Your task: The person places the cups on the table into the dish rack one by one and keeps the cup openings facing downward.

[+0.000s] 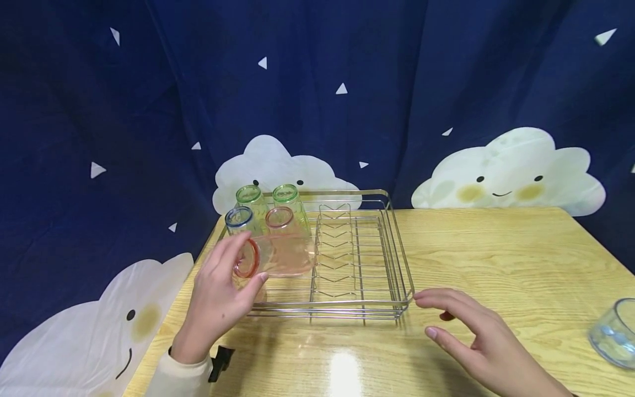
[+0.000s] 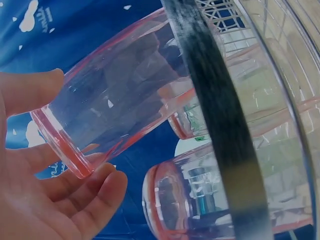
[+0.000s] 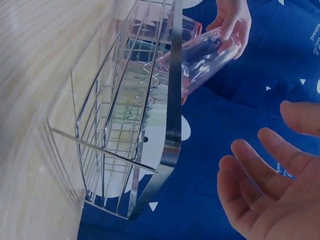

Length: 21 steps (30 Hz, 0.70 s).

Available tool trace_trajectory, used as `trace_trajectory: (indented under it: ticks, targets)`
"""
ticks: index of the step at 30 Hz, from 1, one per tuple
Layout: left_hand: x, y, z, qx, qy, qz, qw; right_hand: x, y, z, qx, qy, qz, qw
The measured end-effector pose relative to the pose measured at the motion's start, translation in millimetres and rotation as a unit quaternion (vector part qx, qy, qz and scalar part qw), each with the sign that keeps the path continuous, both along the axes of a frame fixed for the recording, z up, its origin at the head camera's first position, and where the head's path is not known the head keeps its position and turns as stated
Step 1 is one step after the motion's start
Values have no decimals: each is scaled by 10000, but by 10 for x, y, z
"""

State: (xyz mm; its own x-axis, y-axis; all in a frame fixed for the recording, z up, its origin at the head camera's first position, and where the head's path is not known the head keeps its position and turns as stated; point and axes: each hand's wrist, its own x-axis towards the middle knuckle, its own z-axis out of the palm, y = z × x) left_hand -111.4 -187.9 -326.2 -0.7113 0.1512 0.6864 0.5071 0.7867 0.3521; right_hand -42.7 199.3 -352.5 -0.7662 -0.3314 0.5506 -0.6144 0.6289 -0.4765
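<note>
My left hand (image 1: 218, 292) grips a pink drinking glass (image 1: 292, 255) by its thick red base. The glass lies nearly sideways above the left part of a wire dish rack (image 1: 397, 248), its mouth toward the right. Behind it, upside down in the rack, stand a pink-rimmed glass (image 1: 279, 217), a blue-rimmed glass (image 1: 239, 217) and two green glasses, one at the back left (image 1: 249, 194). In the left wrist view another pink glass (image 2: 167, 205) sits below the held one. My right hand (image 1: 476, 336) holds nothing, fingers loosely bent near the rack's front right corner.
A clear bluish glass (image 1: 615, 333) stands on the wooden table (image 1: 496, 248) at the far right. Behind the table hangs a dark blue curtain (image 1: 317, 110) with white clouds. The rack's right half has zigzag wire dividers (image 1: 334, 256).
</note>
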Motion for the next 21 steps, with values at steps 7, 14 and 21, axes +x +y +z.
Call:
trace_trajectory:
  ticks: [7,14,21]
  targets:
    - [-31,-9,-35,-107,-46,54,9999,15,-6,6,-2,-123,-14,9999]
    - [-18,-24,-22,-150,-229,82,9996,19,-9,13,120,-131,-16,9998]
    - [-23,-28,-47,-525,-512,221,9971,23,-11,-3,145,-167,-63,9997]
